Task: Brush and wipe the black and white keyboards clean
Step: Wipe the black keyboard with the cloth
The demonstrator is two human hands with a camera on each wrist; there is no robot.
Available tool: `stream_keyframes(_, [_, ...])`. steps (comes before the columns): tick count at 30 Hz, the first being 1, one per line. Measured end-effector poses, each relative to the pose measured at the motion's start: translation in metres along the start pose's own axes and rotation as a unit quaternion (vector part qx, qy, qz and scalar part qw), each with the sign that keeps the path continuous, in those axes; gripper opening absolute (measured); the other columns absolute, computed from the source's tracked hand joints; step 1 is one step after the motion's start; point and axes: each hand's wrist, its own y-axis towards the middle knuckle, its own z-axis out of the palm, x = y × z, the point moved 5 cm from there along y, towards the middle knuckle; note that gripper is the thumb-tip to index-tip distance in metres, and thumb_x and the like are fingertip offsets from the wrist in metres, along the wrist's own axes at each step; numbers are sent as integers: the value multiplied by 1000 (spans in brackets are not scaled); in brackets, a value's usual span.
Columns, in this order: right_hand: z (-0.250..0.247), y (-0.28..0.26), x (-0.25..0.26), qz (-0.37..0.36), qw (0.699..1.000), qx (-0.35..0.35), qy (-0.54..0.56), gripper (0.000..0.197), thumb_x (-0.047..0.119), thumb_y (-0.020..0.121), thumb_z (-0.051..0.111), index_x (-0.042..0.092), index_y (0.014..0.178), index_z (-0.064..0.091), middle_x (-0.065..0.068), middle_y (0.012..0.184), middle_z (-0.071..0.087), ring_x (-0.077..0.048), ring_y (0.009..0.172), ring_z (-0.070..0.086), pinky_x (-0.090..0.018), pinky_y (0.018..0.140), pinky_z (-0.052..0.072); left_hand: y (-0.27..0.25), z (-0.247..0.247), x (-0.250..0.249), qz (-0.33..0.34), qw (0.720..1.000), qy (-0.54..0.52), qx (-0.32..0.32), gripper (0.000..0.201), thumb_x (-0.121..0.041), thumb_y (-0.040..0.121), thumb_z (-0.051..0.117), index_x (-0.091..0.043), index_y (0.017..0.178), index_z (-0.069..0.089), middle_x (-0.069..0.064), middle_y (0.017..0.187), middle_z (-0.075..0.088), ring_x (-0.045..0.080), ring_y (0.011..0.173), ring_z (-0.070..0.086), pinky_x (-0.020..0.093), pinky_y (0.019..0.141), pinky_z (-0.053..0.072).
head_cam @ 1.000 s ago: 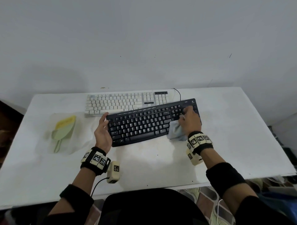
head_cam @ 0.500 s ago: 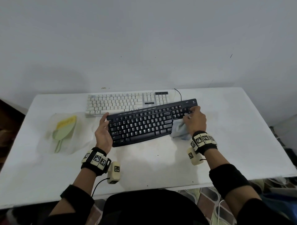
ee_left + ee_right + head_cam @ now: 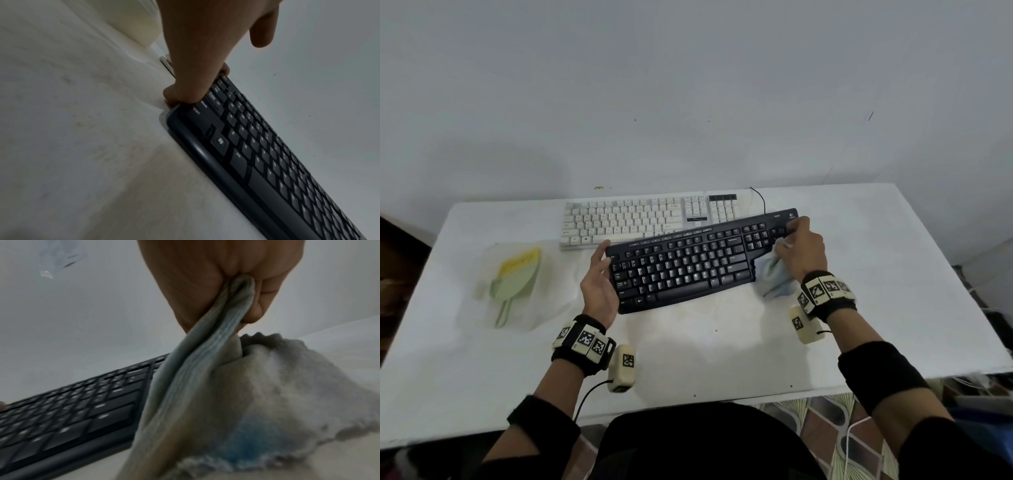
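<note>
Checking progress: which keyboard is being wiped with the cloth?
The black keyboard: the right hand presses the cloth on it; the white keyboard lies untouched.

**Dim, flat light, and the wrist cams are pretty soft**

Head view is evenly lit but kinda dull, with a bluish-grey cast on the wall (image 3: 688, 85) and soft, fuzzy shadows on the table (image 3: 722, 349) under the arms. No real glare anywhere. Wide-angle bend shows at the edges (table sides curve and splay). Left wrist view is dark and smeary, sharpest on the black keyboard (image 3: 257, 154). Right wrist view is worst: the cloth (image 3: 257, 402) is a blurry mass up close, key legends streaked.
</note>
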Motion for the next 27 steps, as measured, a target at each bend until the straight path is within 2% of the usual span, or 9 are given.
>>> stream_keyframes(3, [-12, 5, -10, 42, 998, -36, -6, 35, 15, 91, 66, 11, 120, 47, -11, 98, 65, -31, 91, 61, -39, 77, 51, -1, 1, 0, -2, 1000, -8, 3, 43, -20, 93, 51, -25, 135, 59, 3, 118, 66, 21, 109, 62, 43, 99, 47])
stream_keyframes(6, [-27, 8, -26, 103, 993, -59, 14, 37, 19, 93, 67, 8, 124, 49, -16, 105, 68, -36, 104, 62, -42, 84, 50, -1, 1, -1, 3, 1000, -8, 2, 45, -23, 88, 55, -25, 133, 60, 4, 121, 64, 21, 111, 61, 44, 101, 46])
stream_keyframes(9, [-26, 5, -25, 91, 994, -61, 28, 38, 19, 93, 68, 7, 126, 52, -15, 106, 68, -34, 106, 62, -43, 90, 51, -1, 1, -1, -1, 1000, -11, -2, 48, -25, 86, 57, -26, 134, 61, 4, 121, 64, 21, 111, 60, 43, 100, 46])
stream_keyframes(13, [-14, -2, -19, 67, 995, -46, 53, 38, 21, 92, 69, 9, 125, 54, -10, 105, 68, -28, 101, 62, -39, 87, 50, 1, 0, 1, 4, 1000, -14, 0, 45, -21, 93, 52, -24, 138, 58, 2, 113, 67, 17, 102, 64, 38, 90, 51])
stream_keyframes(16, [-19, 0, -28, 90, 994, -53, 31, 38, 19, 93, 67, 9, 126, 54, -13, 107, 70, -32, 105, 63, -41, 89, 50, 1, 2, 2, -2, 1000, -22, 1, 46, -16, 99, 46, -21, 145, 54, 1, 109, 68, 15, 96, 68, 36, 85, 53])
stream_keyframes(19, [-25, 1, -31, 114, 990, -68, 35, 37, 20, 93, 68, 8, 126, 55, -15, 109, 70, -34, 109, 63, -42, 92, 50, 1, 2, 2, -7, 1000, -23, 1, 51, -16, 99, 45, -18, 150, 49, 1, 109, 69, 15, 97, 68, 37, 86, 53])
stream_keyframes(24, [-6, -1, -12, 44, 998, -34, 39, 35, 20, 92, 68, 10, 125, 58, -12, 108, 71, -28, 105, 65, -41, 94, 52, 2, 2, 2, -8, 1000, -26, 2, 47, -16, 98, 46, -20, 145, 53, 2, 111, 68, 17, 99, 67, 37, 87, 52])
stream_keyframes(27, [-6, 1, -9, 77, 995, -54, 13, 31, 17, 94, 63, 9, 123, 56, -15, 112, 69, -34, 108, 62, -43, 88, 52, 1, 2, 1, -13, 1000, -23, 3, 50, -21, 94, 51, -23, 144, 54, 2, 113, 66, 17, 100, 66, 37, 84, 54])
